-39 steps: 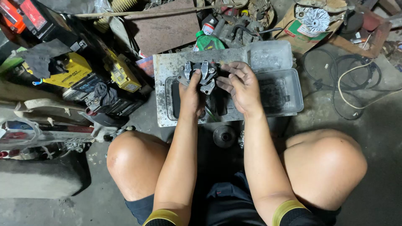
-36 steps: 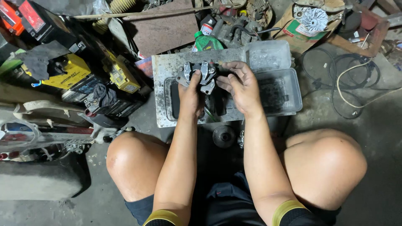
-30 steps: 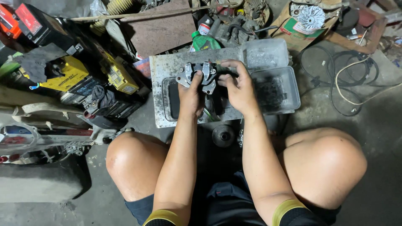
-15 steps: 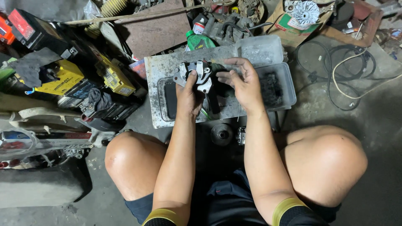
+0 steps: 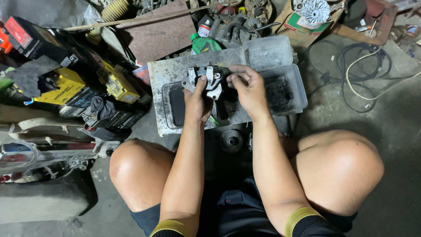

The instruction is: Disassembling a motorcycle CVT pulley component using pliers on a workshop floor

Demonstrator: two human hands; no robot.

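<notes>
Over the grimy plastic tray (image 5: 289,85), lifted slightly and tilted since a second earlier: grey metal bracket (image 5: 206,79), gripped from below by left hand (image 5: 197,103), right hand (image 5: 247,87) fingertips pinched closed at its right edge, so handling apparently ongoing.

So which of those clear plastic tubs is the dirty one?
The larger clear tub, right of the right hand, blackened inside; the smaller tub behind it looks merely cloudy.
</notes>
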